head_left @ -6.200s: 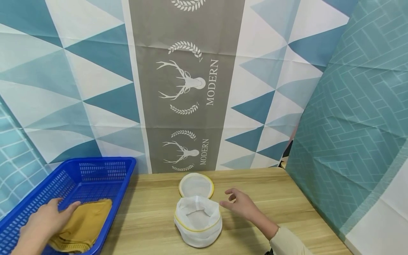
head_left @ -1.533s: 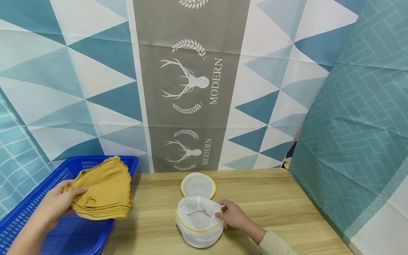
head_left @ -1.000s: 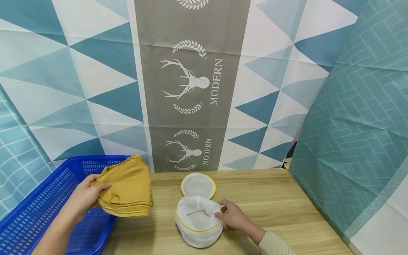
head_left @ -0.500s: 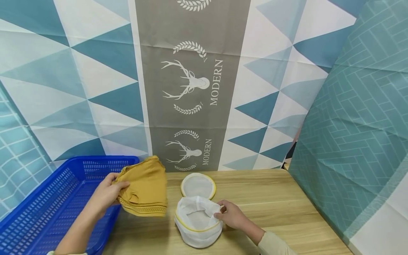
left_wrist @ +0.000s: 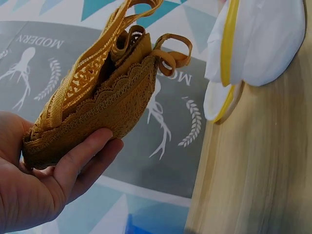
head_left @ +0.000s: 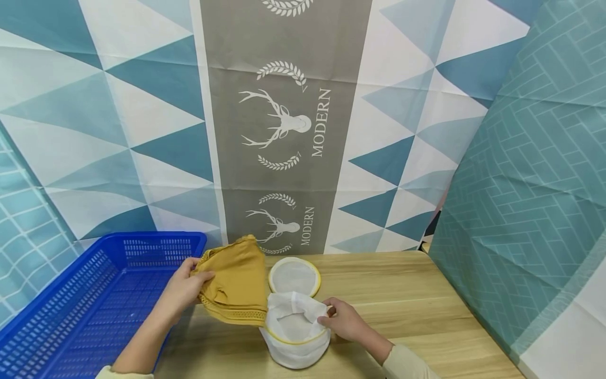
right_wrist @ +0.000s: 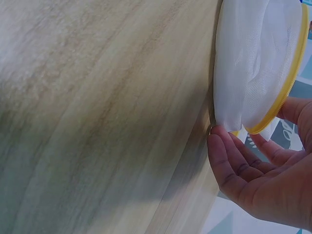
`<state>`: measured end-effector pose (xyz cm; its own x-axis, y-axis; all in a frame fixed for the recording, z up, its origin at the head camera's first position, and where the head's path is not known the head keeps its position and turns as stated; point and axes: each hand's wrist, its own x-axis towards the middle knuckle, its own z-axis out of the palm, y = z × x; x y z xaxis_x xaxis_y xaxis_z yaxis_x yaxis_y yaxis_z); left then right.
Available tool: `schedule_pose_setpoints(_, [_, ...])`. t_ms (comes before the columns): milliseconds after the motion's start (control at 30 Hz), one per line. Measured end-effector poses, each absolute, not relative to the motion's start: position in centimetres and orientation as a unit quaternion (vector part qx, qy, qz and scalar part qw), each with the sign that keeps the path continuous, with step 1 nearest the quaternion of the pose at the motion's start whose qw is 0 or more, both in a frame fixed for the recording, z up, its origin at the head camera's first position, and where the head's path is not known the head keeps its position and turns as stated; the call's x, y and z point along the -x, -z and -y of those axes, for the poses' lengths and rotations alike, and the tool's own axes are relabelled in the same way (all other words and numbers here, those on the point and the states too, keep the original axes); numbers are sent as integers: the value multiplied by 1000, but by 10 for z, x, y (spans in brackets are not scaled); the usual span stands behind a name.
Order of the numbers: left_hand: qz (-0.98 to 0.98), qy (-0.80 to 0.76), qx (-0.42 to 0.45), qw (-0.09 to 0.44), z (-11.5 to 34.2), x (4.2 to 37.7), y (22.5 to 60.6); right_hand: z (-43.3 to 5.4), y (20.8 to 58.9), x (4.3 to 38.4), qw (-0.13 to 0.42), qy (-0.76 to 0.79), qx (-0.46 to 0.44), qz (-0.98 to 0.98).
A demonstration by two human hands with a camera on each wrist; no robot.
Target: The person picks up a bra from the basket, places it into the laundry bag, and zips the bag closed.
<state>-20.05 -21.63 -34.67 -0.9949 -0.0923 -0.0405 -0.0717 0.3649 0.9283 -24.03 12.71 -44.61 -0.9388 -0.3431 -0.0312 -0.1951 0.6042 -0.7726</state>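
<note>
A mustard-yellow lace-trimmed undergarment (head_left: 239, 281) is pinched in my left hand (head_left: 187, 284), above the table and just left of the bag. In the left wrist view, scalloped lace and loose strap loops show on it. The white mesh laundry bag (head_left: 297, 352) stands with its top open, a yellow zip round its rim. Its round lid (head_left: 294, 276) lies folded back behind it. The garment's lower right corner overlaps the bag's left rim in the head view. My right hand (head_left: 344, 319) holds the bag's right rim between thumb and fingers.
A blue perforated plastic basket (head_left: 78, 310) stands on the left, nothing visible inside. The wooden table (head_left: 402, 305) reaches back to a patterned cloth backdrop (head_left: 284, 121). A teal cloth (head_left: 525, 173) hangs along the right side.
My left hand has lifted the undergarment out of the blue basket and carried it right, up to the laundry bag. My right hand has moved in to the bag's rim and stayed there.
</note>
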Motion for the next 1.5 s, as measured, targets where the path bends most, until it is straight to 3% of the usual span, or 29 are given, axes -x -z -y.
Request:
schedule_pose_setpoints(800, [786, 615, -43, 54, 158, 214, 372, -126, 446, 240, 96, 421, 146, -890])
schedule_pose_setpoints(1500, [818, 566, -34, 99, 125, 222, 398, -126, 447, 239, 85, 414, 162, -892])
